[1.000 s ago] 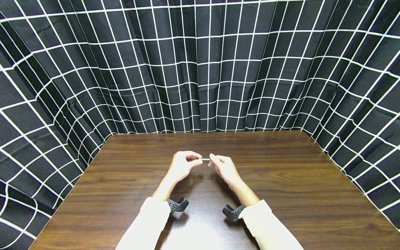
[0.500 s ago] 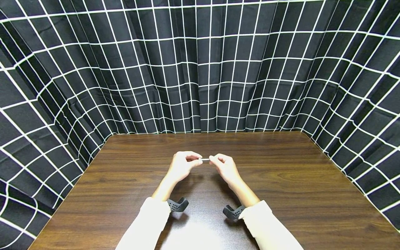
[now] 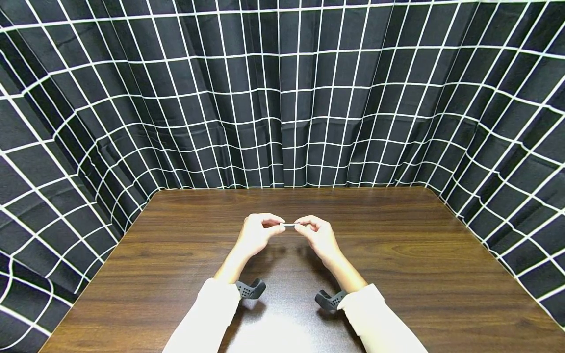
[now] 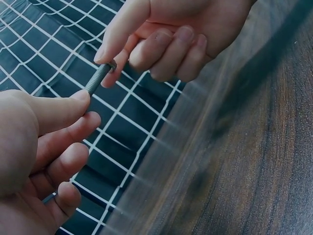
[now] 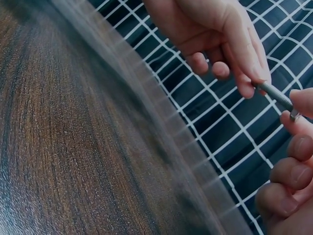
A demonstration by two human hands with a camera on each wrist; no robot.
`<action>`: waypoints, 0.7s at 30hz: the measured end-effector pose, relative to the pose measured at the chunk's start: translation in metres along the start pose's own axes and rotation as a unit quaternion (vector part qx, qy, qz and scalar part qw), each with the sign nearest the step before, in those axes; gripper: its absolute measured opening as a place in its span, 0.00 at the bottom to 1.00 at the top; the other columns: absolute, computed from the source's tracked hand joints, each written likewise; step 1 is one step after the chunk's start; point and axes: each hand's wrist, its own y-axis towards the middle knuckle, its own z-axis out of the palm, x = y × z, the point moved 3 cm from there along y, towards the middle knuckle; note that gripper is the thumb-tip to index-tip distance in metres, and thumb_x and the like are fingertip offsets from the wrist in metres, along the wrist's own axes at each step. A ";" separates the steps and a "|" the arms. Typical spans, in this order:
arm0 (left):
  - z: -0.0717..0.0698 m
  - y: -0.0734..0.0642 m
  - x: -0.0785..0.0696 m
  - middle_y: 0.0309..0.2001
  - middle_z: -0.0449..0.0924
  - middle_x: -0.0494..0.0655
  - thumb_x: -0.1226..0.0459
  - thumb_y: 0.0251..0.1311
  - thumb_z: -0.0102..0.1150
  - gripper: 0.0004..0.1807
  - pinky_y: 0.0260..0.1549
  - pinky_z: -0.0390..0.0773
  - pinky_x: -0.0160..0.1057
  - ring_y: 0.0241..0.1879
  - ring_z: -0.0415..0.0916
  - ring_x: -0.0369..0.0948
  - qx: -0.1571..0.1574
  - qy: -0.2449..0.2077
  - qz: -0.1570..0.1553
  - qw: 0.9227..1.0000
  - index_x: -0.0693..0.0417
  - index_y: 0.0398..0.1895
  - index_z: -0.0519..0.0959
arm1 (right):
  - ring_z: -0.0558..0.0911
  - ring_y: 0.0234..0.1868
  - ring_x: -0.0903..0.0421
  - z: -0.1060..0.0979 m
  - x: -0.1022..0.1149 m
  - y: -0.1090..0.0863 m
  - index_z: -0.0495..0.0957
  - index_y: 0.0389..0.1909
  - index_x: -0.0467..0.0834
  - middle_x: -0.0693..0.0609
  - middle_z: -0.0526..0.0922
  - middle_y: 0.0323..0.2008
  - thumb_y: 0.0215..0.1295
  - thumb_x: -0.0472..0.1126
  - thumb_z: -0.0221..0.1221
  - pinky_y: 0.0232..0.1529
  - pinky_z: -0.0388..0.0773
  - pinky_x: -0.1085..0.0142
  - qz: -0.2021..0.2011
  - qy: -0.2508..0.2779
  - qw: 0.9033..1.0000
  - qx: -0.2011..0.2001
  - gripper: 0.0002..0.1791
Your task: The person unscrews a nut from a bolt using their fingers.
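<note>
A slim grey threaded bolt (image 3: 289, 224) is held level above the table between both hands. My left hand (image 3: 256, 236) pinches its left end between thumb and forefinger, hiding that end. In the left wrist view the bolt's ridged shank (image 4: 98, 78) spans the gap between the hands. A small shiny metal nut (image 5: 294, 116) shows at the right end in the right wrist view. My right hand (image 3: 320, 238) has this nut between thumb and forefinger, with its other fingers curled underneath. The fingertips partly cover the nut.
Both forearms, in white sleeves (image 3: 371, 314), reach over a brown wood-grain table (image 3: 176, 255). Dark wrist mounts (image 3: 251, 289) sit at each cuff. A black curtain with white grid lines (image 3: 282, 98) surrounds the table's far side and both sides.
My right thumb has slid downward and back along the nut while the forefinger has moved forward over it. The left hand and the bolt have stayed in place.
</note>
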 end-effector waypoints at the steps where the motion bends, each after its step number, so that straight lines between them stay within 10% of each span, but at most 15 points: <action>1: 0.000 0.000 0.000 0.31 0.86 0.41 0.66 0.53 0.70 0.08 0.32 0.78 0.36 0.31 0.81 0.35 0.001 0.000 0.000 1.000 0.58 0.37 0.86 | 0.58 0.13 0.65 0.000 -0.001 0.000 0.78 0.41 0.26 0.57 0.63 0.13 0.62 0.29 0.61 0.15 0.54 0.72 -0.005 0.002 1.000 0.001 0.10; 21: 0.000 0.000 0.000 0.33 0.86 0.41 0.65 0.54 0.70 0.08 0.34 0.79 0.36 0.32 0.82 0.36 -0.001 -0.005 0.001 1.000 0.57 0.37 0.86 | 0.59 0.16 0.64 -0.004 -0.032 0.012 0.80 0.49 0.34 0.58 0.63 0.14 0.54 0.28 0.66 0.18 0.54 0.71 -0.051 -0.041 0.998 -0.005 0.19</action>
